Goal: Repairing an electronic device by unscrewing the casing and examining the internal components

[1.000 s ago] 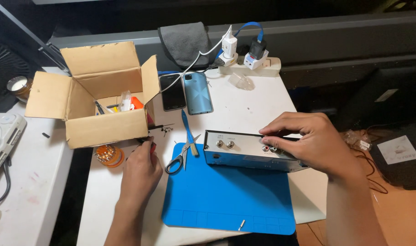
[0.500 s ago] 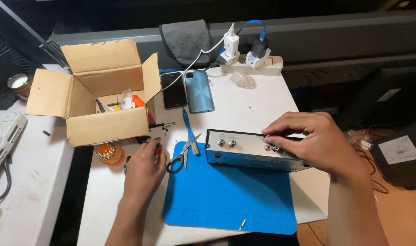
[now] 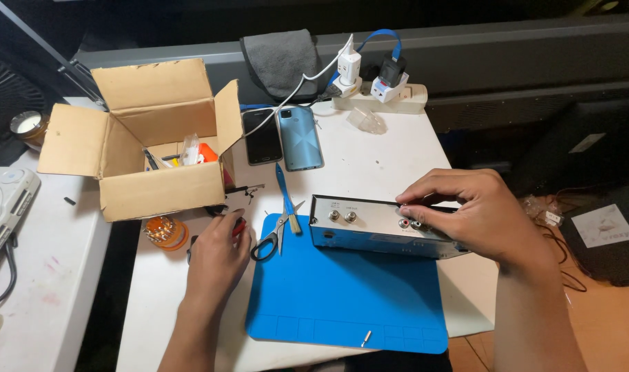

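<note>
Now: right hand [image 3: 476,213] curled, gripping metal receiver box [image 3: 369,226]; left hand [image 3: 218,251] fingers closed around red-handled tool [image 3: 238,226] on tabletop [image 3: 369,162]

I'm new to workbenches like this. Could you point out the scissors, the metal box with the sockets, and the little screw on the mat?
scissors [image 3: 271,238]: head view, on the black handle loops.
metal box [image 3: 359,233]: head view, on its grey socket face.
screw [image 3: 363,338]: head view, on its shaft.
</note>
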